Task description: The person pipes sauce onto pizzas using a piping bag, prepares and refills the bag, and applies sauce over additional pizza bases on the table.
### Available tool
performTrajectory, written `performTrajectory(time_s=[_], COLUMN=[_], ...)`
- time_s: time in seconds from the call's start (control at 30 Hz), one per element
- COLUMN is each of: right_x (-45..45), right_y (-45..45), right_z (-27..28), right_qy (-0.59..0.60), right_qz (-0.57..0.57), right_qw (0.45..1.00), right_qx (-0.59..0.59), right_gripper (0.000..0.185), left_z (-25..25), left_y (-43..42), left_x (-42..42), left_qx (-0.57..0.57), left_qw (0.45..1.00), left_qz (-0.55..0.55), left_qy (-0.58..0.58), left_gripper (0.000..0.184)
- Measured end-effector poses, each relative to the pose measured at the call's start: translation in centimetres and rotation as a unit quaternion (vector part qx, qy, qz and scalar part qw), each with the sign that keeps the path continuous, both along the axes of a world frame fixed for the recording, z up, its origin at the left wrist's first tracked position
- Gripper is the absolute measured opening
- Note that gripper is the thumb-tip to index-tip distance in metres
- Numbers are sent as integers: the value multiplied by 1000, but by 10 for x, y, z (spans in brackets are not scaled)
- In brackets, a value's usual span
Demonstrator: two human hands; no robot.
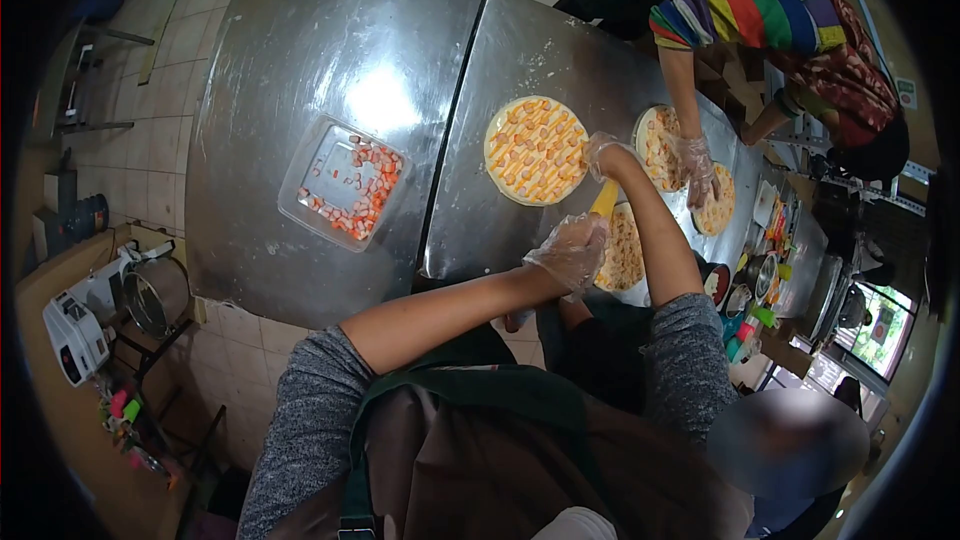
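Observation:
Both my hands wear clear plastic gloves. My left hand (572, 252) is closed around the lower end of a yellow sauce bag (605, 200). At its upper end my right hand (608, 156) is curled in, close to the right edge of a round pizza (537, 151); its fingertips are partly hidden. Orange-yellow sauce lines run diagonally over that pizza, among pieces of topping. Just right of my left hand lies another topped pizza (622, 252), partly covered by my arm.
A clear plastic tub (345, 183) of chopped red-and-white pieces sits on the metal table (300, 40), left of a dark seam. Across the table, a co-worker's gloved hand (700, 168) reaches over two more pizzas. Bowls (762, 275) and containers crowd the right end.

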State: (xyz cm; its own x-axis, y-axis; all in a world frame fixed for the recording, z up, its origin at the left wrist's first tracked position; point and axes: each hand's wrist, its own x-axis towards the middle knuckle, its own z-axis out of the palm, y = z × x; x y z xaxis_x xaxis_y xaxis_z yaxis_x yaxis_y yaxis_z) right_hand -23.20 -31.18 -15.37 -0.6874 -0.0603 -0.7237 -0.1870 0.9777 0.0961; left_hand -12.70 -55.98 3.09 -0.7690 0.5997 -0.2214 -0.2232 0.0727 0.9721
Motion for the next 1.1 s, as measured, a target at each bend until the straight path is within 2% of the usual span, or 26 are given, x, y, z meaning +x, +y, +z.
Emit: performTrajectory(time_s=[0.03, 0.13, 0.17, 0.2, 0.27, 0.33, 0.37, 0.43, 0.47, 0.5, 0.53, 0.57, 0.6, 0.63, 0.67, 0.7, 0.73, 0.77, 0.8, 0.87, 0.93, 1.03, 1.07, 1.1], right_x=[3, 18, 25, 30, 41, 61, 68, 49, 70, 33, -3, -41, -87, -116, -154, -185, -149, -115, -72, 14, 115, 207, 234, 246], right_y=[2, -20, -36, -53, -89, -109, -124, -193, -167, -155, -149, -130, -121, -100, -81, -58, -96, -136, -191, -286, -395, -513, -549, -577], right_z=[-8, 3, 15, 29, 51, 33, 27, 142, 80, 102, 137, 132, 155, 152, 164, 161, 167, 169, 202, 215, 221, 249, 256, 260], right_qy=[-12, 12, 32, 4, -50, -95, -115, -163, -117, -179, -198, -251, -286, -356, -351, -343, -303, -268, -235, -271, -241, -203, -246, -265], right_qz=[37, 103, 118, 153, 227, 102, 45, -171, 20, -139, -171, -176, -131, -314, -316, -372, -396, -437, -452, -453, -420, -369, -270, -249], right_qw=[999, 990, 983, 978, 962, 982, 985, 971, 981, 933, 905, 904, 896, 775, 754, 682, 641, 624, 622, 543, 550, 545, 556, 564], right_qx=[-7, -98, -139, -140, -143, -130, -124, -45, -154, -280, -335, -299, -313, -416, -456, -528, -584, -589, -595, -653, -680, -725, -747, -742], right_gripper=[17, 17, 17, 19, 21, 21, 21, 16, 29, 46, 52, 57, 52, 43, 35, 37, 41, 51, 60, 67, 69, 68, 72, 72], left_z=[2, -3, 0, 6, 10, 9, 27, 48, 54, 28, 18, 9, 19, 21, 25, 39, 63, 79, 87, 99, 104, 64, 36, 39], left_y=[-1, -18, -24, -31, -45, -58, -62, -69, -75, -47, -23, 1, 18, 40, 59, 65, 7, -49, -103, -212, -331, -401, -419, -442], left_x=[-1, 9, 11, 12, 25, 46, 43, 40, 38, 31, 10, -12, -48, -78, -109, -146, -116, -81, -39, 46, 138, 196, 217, 235], left_qx=[-4, -33, -42, -50, -47, -24, -28, -73, -105, -13, 45, 102, 135, 99, 66, 45, 41, 39, 41, 53, 41, -28, -92, -102], left_qw=[1000, 992, 990, 986, 982, 977, 991, 966, 949, 979, 987, 987, 986, 987, 984, 982, 978, 974, 967, 942, 919, 922, 893, 883], left_qz=[-8, -76, -114, -152, -167, -121, -125, -246, -292, -186, -125, -68, -61, -23, 9, 7, -10, -29, 30, 145, 194, 213, 230, 257], left_qy=[-1, 95, 71, 48, 74, 174, 31, 43, 46, 80, 88, 102, 79, 124, 167, 181, 204, 222, 249, 298, 341, 322, 377, 379], left_gripper=[17, 16, 16, 17, 18, 19, 19, 23, 26, 27, 28, 28, 28, 29, 29, 29, 28, 28, 27, 24, 22, 21, 20, 20])
